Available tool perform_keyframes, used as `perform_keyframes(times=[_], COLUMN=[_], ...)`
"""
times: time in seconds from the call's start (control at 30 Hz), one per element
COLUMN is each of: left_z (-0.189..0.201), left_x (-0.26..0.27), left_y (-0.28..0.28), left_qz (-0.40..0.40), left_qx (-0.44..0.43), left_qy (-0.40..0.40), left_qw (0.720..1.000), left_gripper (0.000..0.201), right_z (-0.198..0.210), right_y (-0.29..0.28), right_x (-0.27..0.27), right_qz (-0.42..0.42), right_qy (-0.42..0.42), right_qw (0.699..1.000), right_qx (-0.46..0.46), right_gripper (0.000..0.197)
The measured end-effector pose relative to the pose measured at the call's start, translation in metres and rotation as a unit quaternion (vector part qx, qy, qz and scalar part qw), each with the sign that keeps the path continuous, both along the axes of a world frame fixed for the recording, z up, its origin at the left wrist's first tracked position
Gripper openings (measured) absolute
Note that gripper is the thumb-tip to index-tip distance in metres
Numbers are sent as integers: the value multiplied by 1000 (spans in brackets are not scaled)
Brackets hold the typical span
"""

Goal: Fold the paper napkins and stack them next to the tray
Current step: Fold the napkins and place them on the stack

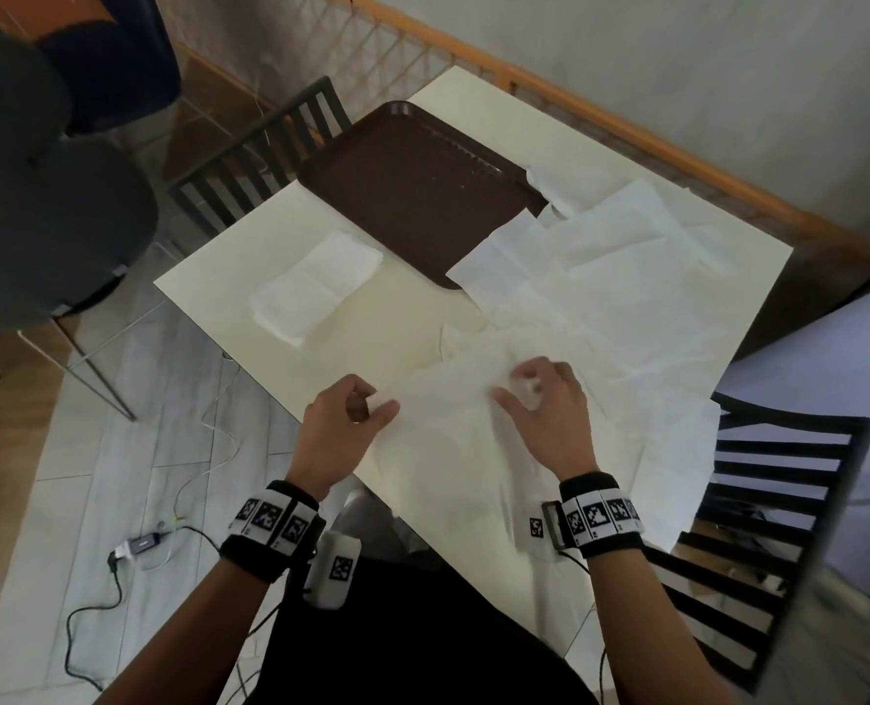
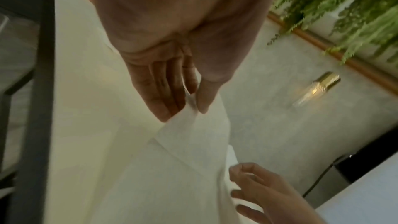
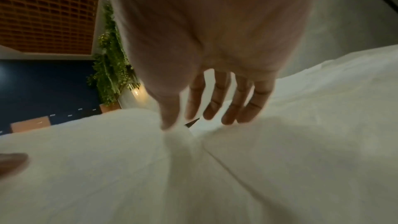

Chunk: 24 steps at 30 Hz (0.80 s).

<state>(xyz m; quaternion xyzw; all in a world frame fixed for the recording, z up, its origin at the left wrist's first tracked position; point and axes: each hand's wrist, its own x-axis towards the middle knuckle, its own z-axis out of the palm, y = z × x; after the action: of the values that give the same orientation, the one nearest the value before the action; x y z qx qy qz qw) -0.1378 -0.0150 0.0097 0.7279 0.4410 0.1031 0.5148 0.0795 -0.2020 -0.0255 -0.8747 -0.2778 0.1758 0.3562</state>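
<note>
A white paper napkin [image 1: 448, 429] lies on the near side of the cream table [image 1: 397, 323]. My left hand [image 1: 379, 407] pinches its left corner between thumb and fingers; the left wrist view shows the corner of the napkin [image 2: 183, 151] lifted at the left hand [image 2: 191, 106]. My right hand [image 1: 519, 391] has curled fingers with white paper bunched under them, and the napkin [image 3: 129, 168] puckers below the right hand [image 3: 183, 122]. A brown tray [image 1: 412, 195] sits at the far side. A stack of folded napkins [image 1: 315, 287] lies left of the tray.
Several unfolded napkins [image 1: 600, 256] overlap across the right half of the table, one covering the tray's near right corner. Black slatted chairs stand at the far left [image 1: 265, 150] and at the right [image 1: 778, 501]. Cables [image 1: 137, 547] lie on the floor to the left.
</note>
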Motion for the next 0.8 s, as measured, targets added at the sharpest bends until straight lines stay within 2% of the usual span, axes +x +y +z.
perform_keyframes(times=[0.1, 0.2, 0.27, 0.37, 0.43, 0.5, 0.6, 0.67, 0.73, 0.8], left_z=[21, 51, 70, 88, 93, 93, 84, 76, 69, 62], left_x=[10, 18, 21, 21, 18, 13, 4, 1, 1, 0], left_y=[2, 10, 19, 33, 37, 37, 34, 35, 40, 45], left_qz=[-41, -62, -57, -2, 59, 91, 34, 8, -11, -26], left_qx=[-55, -63, -64, -42, -36, -70, -60, -25, 29, 73], left_qy=[-77, -148, -191, -230, -241, -228, -203, -185, -147, -98], left_qw=[995, 985, 978, 972, 968, 967, 977, 982, 989, 992], left_gripper=[18, 20, 24, 27, 27, 39, 81, 94, 83, 62], right_z=[25, 44, 47, 47, 49, 54, 56, 59, 61, 64], right_y=[18, 38, 47, 52, 55, 59, 66, 70, 73, 75], right_x=[-10, -14, -13, -13, -16, -19, -20, -20, -20, -21], right_qz=[33, 76, 82, 58, 45, 29, 10, 15, 23, 35], right_qy=[88, 231, 325, 449, 453, 422, 344, 303, 274, 254], right_qw=[992, 961, 928, 859, 846, 854, 891, 909, 919, 925], right_qx=[89, 136, 162, 238, 276, 304, 296, 285, 282, 280], right_gripper=[59, 65, 60, 63, 69, 63, 54, 46, 39, 32])
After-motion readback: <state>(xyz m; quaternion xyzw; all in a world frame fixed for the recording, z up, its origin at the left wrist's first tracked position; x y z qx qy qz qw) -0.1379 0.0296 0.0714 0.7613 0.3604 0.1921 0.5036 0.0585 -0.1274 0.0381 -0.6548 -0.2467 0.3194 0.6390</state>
